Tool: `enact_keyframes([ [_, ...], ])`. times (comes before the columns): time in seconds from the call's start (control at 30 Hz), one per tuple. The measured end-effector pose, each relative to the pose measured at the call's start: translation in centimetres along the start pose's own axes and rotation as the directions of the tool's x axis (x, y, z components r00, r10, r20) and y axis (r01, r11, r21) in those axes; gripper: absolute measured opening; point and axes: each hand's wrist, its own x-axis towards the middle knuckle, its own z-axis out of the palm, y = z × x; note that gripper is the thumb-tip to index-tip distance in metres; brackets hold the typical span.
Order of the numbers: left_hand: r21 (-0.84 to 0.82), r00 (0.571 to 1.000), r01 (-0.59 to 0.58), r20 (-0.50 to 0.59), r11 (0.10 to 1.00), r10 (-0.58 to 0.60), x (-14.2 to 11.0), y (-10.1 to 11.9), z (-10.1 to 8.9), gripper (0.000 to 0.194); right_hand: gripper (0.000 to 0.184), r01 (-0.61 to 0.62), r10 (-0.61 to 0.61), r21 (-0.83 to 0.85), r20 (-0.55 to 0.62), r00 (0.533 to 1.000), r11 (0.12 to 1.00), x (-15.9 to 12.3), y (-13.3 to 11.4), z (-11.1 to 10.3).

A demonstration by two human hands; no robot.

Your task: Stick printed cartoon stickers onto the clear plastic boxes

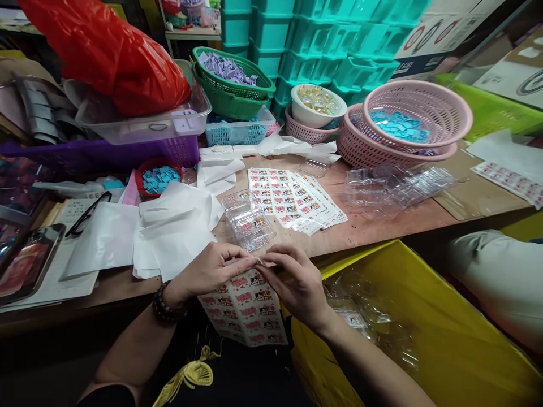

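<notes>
Near the table's front edge, a sticker sheet [250,311] printed with cartoon cats and pink lettering hangs down over my lap. My left hand [218,265] pinches its top edge between thumb and fingers. Close beside it, my right hand [299,282] is closed at the sheet's top right corner; its thumb and fingertips meet there, and anything small between them is hard to make out. Just beyond my hands lies a clear plastic box [250,223] with a cat sticker on it. More sticker sheets [292,198] are fanned out behind the box.
White backing paper [178,226] is piled at left, near a phone [31,263] and glasses [87,213]. Clear plastic boxes [390,186] lie at right. A yellow bin [445,316] with clear packages stands at my right. Pink baskets [424,93] stand behind; another person's leg [500,282] is at far right.
</notes>
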Motion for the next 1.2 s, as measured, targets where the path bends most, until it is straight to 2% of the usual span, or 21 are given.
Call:
enact_keyframes([
  [0.07,-0.093,0.998,0.052,0.040,0.994,-0.048,0.1,-0.3,0.0,0.034,0.027,0.072,-0.082,-0.114,-0.083,0.993,0.991,-0.4,0.3,0.4],
  [0.13,-0.153,0.996,0.087,0.046,0.984,-0.081,0.1,-0.6,0.1,0.035,0.029,0.073,-0.085,-0.122,-0.101,0.991,0.990,-0.7,0.6,0.6],
  [0.27,-0.186,0.994,0.109,0.053,0.977,-0.100,0.1,-0.7,0.4,0.036,0.021,-0.114,0.115,0.064,-0.024,0.993,0.991,-0.6,0.8,0.4],
  [0.4,-0.155,0.998,0.056,0.047,0.986,-0.050,0.2,-0.4,0.5,0.030,0.022,-0.318,0.305,0.231,0.091,0.948,0.920,-0.4,0.8,0.1],
  [0.53,-0.149,0.999,0.019,0.037,0.989,-0.014,0.2,-0.2,0.4,0.028,0.026,-0.380,0.346,0.281,0.163,0.924,0.881,-0.1,0.7,-0.1],
  [0.63,-0.151,0.999,0.042,0.034,0.988,-0.037,0.2,-0.2,0.4,0.029,0.018,-0.365,0.328,0.291,0.168,0.930,0.884,0.0,0.7,0.0],
  [0.73,-0.156,0.996,0.083,0.046,0.984,-0.077,0.2,-0.1,0.4,0.029,0.015,-0.321,0.297,0.279,0.124,0.947,0.905,-0.1,0.8,0.2],
  [0.8,-0.177,0.993,0.112,0.052,0.978,-0.104,0.2,-0.2,0.5,0.029,0.015,-0.249,0.238,0.235,0.076,0.968,0.939,-0.3,0.8,0.3],
  [0.9,-0.264,0.987,0.159,0.058,0.951,-0.148,0.3,-0.4,0.8,0.032,0.023,-0.056,0.056,0.098,0.010,0.998,0.994,-0.6,0.9,0.3],
  [0.97,-0.358,0.982,0.190,0.071,0.914,-0.176,0.4,-0.7,0.9,0.036,0.032,0.110,-0.112,-0.062,-0.018,0.994,0.992,-1.0,1.1,0.0],
  [1.0,-0.410,0.979,0.206,0.084,0.889,-0.188,0.4,-0.8,1.0,0.040,0.035,0.191,-0.194,-0.144,-0.001,0.981,0.971,-1.1,1.3,-0.1],
  [1.07,-0.496,0.970,0.244,0.115,0.834,-0.215,0.5,-0.9,1.0,0.049,0.036,0.319,-0.297,-0.236,0.124,0.947,0.918,-1.4,1.9,-0.3],
  [1.13,-0.521,0.960,0.278,0.130,0.807,-0.247,0.5,-0.9,1.0,0.053,0.033,0.375,-0.304,-0.197,0.314,0.900,0.906,-1.4,2.6,-0.4],
  [1.2,-0.494,0.953,0.300,0.123,0.816,-0.276,0.6,-0.9,1.0,0.051,0.026,0.345,-0.268,-0.100,0.443,0.855,0.933,-1.2,3.2,-0.2],
])
